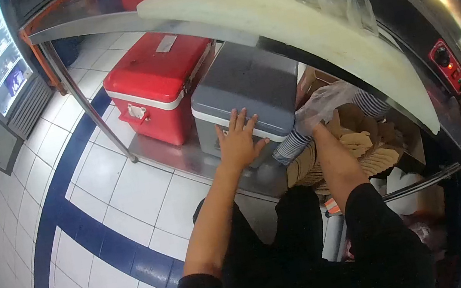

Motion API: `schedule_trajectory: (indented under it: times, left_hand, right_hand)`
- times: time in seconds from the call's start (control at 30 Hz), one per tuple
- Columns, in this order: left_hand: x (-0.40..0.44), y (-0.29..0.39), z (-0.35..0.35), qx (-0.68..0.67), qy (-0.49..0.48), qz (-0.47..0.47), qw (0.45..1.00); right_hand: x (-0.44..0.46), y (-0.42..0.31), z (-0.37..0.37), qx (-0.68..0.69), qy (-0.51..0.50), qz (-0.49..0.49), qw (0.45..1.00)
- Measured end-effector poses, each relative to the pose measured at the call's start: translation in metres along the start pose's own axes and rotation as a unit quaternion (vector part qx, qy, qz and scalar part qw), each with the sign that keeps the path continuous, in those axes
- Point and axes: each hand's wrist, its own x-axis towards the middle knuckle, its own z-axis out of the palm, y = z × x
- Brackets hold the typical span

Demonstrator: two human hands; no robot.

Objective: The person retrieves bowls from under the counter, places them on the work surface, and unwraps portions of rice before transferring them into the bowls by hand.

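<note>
Left hand (238, 144) lay spread, fingers wide apart and grasping nothing, against the front lid edge of the grey cooler (254, 82). The right hand (313, 121) was at the striped cups (292, 147) and clear plastic (329, 97) beside the cooler; whether it gripped them could not be told. Brown cardboard pieces (365, 149) lay near its wrist. Left of the grey cooler, a red cooler (155, 74) stood on the steel shelf (161, 160).
</note>
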Motion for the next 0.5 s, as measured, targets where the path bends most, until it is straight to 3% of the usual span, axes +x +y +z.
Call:
schedule_trajectory:
  times: [0.5]
  left_hand:
    - [0.0,0.001,0.0,0.002,-0.017,-0.012,1.0]
  right_hand:
    - [0.021,0.005,-0.023,-0.026,0.038,0.011,0.999]
